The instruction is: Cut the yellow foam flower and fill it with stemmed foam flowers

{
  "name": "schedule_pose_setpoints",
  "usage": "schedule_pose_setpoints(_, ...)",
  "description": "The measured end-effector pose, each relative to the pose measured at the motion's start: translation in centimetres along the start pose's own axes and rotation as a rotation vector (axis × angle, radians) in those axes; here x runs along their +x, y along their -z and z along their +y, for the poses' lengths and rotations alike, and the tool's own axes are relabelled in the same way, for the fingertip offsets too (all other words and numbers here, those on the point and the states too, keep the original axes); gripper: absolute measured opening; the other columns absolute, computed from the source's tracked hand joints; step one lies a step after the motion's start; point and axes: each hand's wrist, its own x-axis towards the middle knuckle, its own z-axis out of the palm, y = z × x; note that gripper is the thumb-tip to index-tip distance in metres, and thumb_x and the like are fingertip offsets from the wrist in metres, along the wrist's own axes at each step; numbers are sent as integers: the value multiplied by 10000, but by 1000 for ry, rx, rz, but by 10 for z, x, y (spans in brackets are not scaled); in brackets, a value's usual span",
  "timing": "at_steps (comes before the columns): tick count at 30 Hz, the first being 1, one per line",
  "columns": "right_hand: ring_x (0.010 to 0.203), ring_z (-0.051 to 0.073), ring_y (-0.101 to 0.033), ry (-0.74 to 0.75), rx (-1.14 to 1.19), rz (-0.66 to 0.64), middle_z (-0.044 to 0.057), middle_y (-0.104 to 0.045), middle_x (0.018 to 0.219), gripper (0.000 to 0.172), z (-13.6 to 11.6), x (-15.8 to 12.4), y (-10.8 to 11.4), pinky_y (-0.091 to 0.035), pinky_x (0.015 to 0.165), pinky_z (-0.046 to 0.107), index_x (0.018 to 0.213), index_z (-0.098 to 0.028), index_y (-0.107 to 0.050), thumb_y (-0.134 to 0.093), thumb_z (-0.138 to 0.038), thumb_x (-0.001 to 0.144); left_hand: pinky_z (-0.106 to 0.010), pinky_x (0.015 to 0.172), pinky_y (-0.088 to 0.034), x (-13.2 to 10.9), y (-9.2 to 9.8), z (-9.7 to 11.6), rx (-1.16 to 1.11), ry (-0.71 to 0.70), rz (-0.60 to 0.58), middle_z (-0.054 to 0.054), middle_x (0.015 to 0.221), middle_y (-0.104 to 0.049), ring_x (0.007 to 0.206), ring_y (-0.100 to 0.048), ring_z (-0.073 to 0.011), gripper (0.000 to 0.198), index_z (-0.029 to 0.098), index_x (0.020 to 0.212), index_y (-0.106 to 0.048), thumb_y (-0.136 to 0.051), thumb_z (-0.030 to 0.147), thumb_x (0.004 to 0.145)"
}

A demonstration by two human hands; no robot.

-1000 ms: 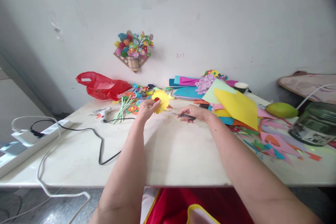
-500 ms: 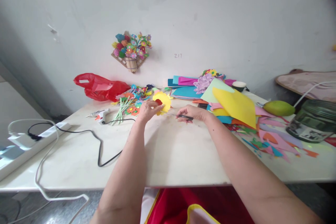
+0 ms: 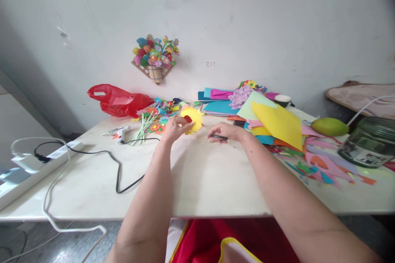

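Note:
My left hand is closed on a yellow flower with scalloped edges and a red centre, cut from what looks like foam sheet. The fingers pinch it from its left side, covering part of it. Closed around black-handled scissors is my right hand. Their thin metal blades point left and reach the flower's lower edge; whether the blades touch it I cannot tell. Both hands are above the middle of the white table.
A hot glue gun with a black cord, pale green sticks, small cut flowers and a red plastic bag lie left. Coloured sheets, scraps, a green fruit and a glass jar are right.
The whole view has shifted slightly. My hands, the yellow flower and the scissors keep nearly the same positions relative to each other.

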Motion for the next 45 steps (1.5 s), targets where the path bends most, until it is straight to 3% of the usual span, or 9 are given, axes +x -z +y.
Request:
schedule_pose_setpoints(15,439,52,-433,4,-8,-27,-3,-606,618,455,12,6,3,-313,414,202,968,-126,-695,-723,-445,644,-312,781,-416,0,-2,1,-33,-32,-10,-21,706,-692,768,-590,-178,314,218,563,-649,-641,472,749)
schedule_pose_setpoints(31,429,54,-393,34,19,-41,-21,-551,557,399,21,12,4,-292,414,204,922,-125,-719,-688,-421,656,-309,810,-421,-1,-4,3,-50,-29,1,-29,817,-713,840,-600,-179,248,219,603,-677,-665,425,741)
schedule_pose_setpoints(45,445,46,-383,-2,38,-18,-14,-570,591,455,7,4,2,-276,443,216,943,-120,-711,-716,-454,634,-314,812,-422,-1,-3,6,-4,19,53,-24,827,-721,858,-588,-194,260,231,570,-665,-664,430,738)
